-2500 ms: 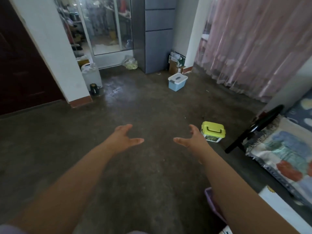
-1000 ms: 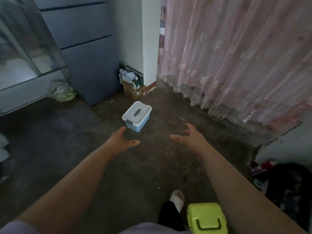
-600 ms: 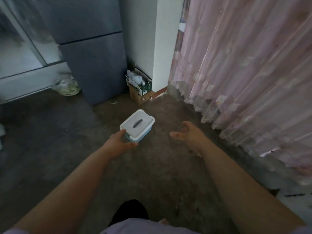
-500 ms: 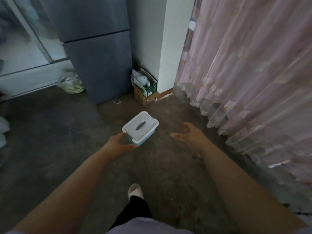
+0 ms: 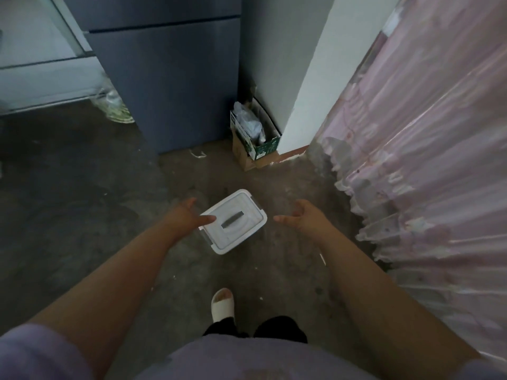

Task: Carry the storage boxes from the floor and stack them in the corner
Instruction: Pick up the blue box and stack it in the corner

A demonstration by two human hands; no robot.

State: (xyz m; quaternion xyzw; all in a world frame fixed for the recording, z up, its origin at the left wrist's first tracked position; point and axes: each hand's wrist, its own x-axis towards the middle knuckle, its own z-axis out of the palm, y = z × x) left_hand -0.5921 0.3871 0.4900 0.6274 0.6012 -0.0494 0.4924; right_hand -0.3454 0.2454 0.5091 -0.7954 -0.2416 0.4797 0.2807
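Observation:
A small storage box with a white lid and a grey handle in its middle stands on the dark floor straight below me. My left hand hovers at its left edge, fingers spread, thumb over the lid's corner. On the box's right, a short gap away, my right hand is open with curled fingers. Neither hand holds anything. The box's blue body is hidden under the lid from this angle.
A cardboard box with plastic bags sits in the corner by the white pillar. A grey cabinet stands at the left, a pink curtain hangs along the right. My slippered foot is just behind the box.
I have walked up to the white-lidded box; it now lies between my two open hands. The yellow-green box has dropped out of view behind me.

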